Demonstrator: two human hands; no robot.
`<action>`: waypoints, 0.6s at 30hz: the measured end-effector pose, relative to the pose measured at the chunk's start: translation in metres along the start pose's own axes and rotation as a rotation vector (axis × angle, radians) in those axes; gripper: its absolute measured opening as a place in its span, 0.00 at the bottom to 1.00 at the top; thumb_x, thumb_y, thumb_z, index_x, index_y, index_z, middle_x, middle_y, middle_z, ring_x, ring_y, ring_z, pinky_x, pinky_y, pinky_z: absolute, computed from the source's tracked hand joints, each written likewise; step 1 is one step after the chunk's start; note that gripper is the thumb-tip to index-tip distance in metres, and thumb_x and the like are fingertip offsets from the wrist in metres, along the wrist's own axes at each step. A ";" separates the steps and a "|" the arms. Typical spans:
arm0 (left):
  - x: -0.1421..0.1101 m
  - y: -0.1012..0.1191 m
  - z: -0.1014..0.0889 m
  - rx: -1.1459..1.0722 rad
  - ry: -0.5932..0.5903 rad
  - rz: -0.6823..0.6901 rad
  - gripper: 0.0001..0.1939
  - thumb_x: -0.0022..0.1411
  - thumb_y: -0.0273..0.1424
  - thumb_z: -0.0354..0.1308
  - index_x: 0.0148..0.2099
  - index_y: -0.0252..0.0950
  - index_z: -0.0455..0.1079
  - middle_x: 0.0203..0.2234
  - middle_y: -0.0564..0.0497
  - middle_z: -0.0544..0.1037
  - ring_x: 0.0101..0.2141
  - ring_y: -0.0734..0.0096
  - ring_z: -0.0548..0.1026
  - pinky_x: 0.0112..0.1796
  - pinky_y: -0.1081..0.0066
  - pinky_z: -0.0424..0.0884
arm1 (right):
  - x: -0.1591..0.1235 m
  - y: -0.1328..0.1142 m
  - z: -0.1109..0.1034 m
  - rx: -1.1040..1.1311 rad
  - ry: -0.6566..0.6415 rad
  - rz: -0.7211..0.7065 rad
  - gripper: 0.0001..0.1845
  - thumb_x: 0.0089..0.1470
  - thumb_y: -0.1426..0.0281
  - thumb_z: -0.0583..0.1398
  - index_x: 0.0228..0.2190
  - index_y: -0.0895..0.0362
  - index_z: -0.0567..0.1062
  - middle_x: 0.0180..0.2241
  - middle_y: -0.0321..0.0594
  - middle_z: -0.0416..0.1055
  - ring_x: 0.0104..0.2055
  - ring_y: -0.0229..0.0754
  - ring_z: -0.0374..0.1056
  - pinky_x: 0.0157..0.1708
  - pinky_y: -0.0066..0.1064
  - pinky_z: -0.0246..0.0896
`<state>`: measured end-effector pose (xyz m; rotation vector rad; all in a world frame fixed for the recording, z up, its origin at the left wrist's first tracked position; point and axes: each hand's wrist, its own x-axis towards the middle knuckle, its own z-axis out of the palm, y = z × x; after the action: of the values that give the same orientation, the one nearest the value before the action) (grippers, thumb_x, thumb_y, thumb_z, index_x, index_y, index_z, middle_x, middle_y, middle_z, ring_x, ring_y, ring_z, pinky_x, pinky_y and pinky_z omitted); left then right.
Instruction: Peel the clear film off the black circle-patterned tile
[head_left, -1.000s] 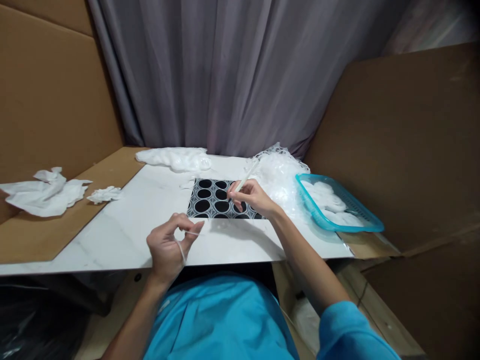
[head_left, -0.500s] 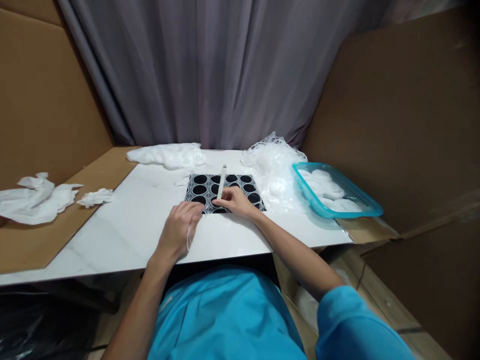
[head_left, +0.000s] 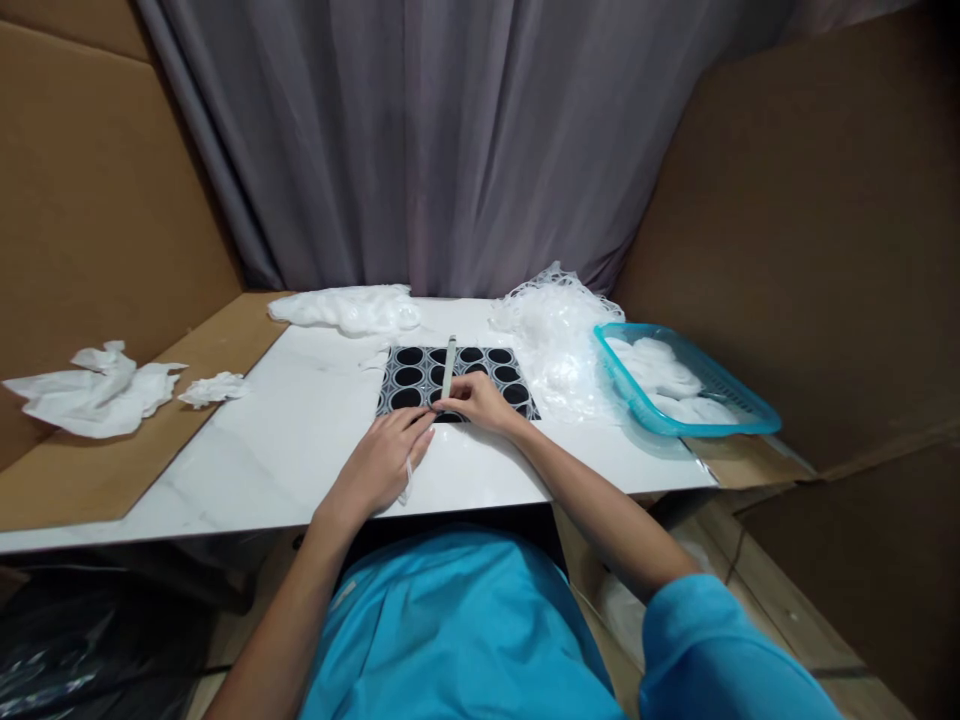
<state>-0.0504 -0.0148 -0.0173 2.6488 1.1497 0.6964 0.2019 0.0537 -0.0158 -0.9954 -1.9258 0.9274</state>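
Observation:
My right hand (head_left: 480, 402) pinches a slim, pale stick (head_left: 449, 368) near its lower end. The stick stands up over a dark mat patterned with black circles (head_left: 408, 377) on the white table; its exact kind I cannot make out. My left hand (head_left: 386, 458) lies at the mat's near edge, its fingertips close to the stick's lower end. A thin white loop (head_left: 407, 482) hangs from under the left palm, with those fingers curled over it. What lies between the two hands' fingertips is too small to tell.
At right stands a turquoise basket (head_left: 694, 432) with white folded items, beside a heap of clear, stringy plastic (head_left: 566, 350). A white bundle (head_left: 349, 308) lies at the back. Crumpled white sheets (head_left: 105, 395) rest on cardboard (head_left: 97, 480) at left. A grey curtain (head_left: 435, 150) hangs behind.
My left hand has moved right and flattened, bringing its fingertips to my right fingers. The stick is still in my right hand. The whole view has shifted slightly.

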 end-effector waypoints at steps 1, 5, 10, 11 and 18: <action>0.000 0.000 0.000 0.009 -0.002 0.004 0.26 0.85 0.42 0.44 0.75 0.42 0.69 0.68 0.43 0.76 0.67 0.51 0.72 0.67 0.46 0.68 | 0.000 -0.001 0.000 0.008 -0.002 -0.001 0.22 0.62 0.52 0.71 0.31 0.59 0.84 0.27 0.37 0.74 0.30 0.38 0.62 0.30 0.31 0.55; -0.001 0.000 0.001 0.030 -0.002 0.011 0.26 0.85 0.42 0.44 0.75 0.42 0.68 0.68 0.42 0.75 0.67 0.52 0.71 0.67 0.46 0.67 | 0.001 -0.002 0.000 0.018 0.012 0.008 0.22 0.61 0.51 0.72 0.32 0.59 0.85 0.27 0.37 0.73 0.29 0.38 0.61 0.29 0.32 0.54; -0.001 0.001 0.000 0.044 -0.031 -0.007 0.27 0.86 0.43 0.42 0.76 0.42 0.66 0.69 0.42 0.75 0.67 0.52 0.70 0.66 0.47 0.67 | 0.002 0.000 0.001 0.015 0.013 0.009 0.23 0.61 0.51 0.72 0.32 0.60 0.85 0.27 0.37 0.74 0.29 0.37 0.60 0.29 0.31 0.53; -0.001 0.001 0.000 0.046 -0.036 -0.011 0.27 0.86 0.44 0.42 0.76 0.42 0.67 0.69 0.42 0.75 0.67 0.52 0.70 0.66 0.47 0.67 | 0.002 0.001 0.002 0.018 0.013 0.004 0.23 0.61 0.51 0.72 0.32 0.60 0.85 0.27 0.37 0.74 0.29 0.37 0.60 0.29 0.31 0.53; -0.001 0.001 -0.001 0.018 -0.040 -0.019 0.27 0.86 0.44 0.42 0.76 0.43 0.67 0.71 0.44 0.73 0.70 0.53 0.69 0.68 0.48 0.64 | -0.001 0.002 0.004 -0.012 0.058 -0.006 0.23 0.61 0.51 0.72 0.32 0.60 0.86 0.26 0.37 0.74 0.29 0.37 0.61 0.29 0.30 0.54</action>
<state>-0.0509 -0.0167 -0.0164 2.6497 1.1745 0.6302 0.1995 0.0532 -0.0194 -1.0126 -1.8870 0.8756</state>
